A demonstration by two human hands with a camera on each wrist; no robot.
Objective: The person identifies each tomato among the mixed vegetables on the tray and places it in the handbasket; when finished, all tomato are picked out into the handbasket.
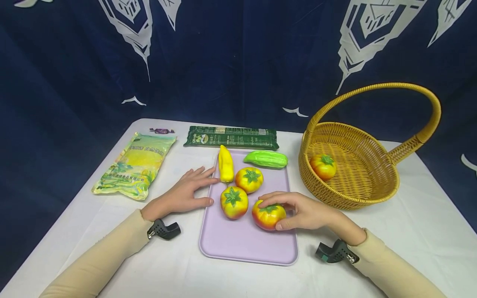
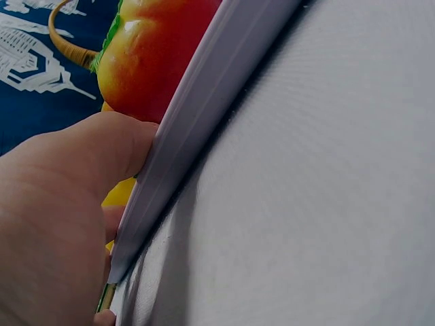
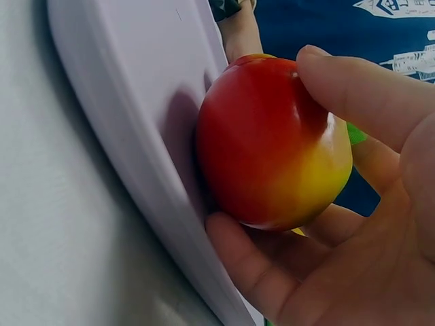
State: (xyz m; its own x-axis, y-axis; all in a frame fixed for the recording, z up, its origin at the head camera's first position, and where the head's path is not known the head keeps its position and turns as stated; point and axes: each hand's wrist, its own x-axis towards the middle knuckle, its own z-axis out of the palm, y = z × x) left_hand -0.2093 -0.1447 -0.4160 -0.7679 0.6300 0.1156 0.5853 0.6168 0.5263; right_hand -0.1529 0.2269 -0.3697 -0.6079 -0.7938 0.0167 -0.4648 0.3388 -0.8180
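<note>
On a pale purple tray (image 1: 246,248) lie several things. My right hand (image 1: 307,211) curls its fingers and thumb round a yellow-and-red tomato (image 1: 269,215) with a green leafy top. The right wrist view shows this tomato (image 3: 272,142) close to the tray's surface. My left hand (image 1: 186,191) rests at the tray's left edge, its fingers spread and fairly straight; in the left wrist view its thumb (image 2: 115,146) touches the rim. Two more tomatoes, one in front (image 1: 234,203) and one behind (image 1: 249,180), sit between the hands. Behind them lie a yellow pepper (image 1: 225,163) and a light green ridged gourd (image 1: 266,159).
At the right stands a wicker basket (image 1: 346,198) with a tall handle and one tomato (image 1: 323,167) inside. A dark green packet (image 1: 231,137) lies behind the tray. To the left are a yellow-green bag (image 1: 136,165) and a purple wrapped candy (image 1: 162,130).
</note>
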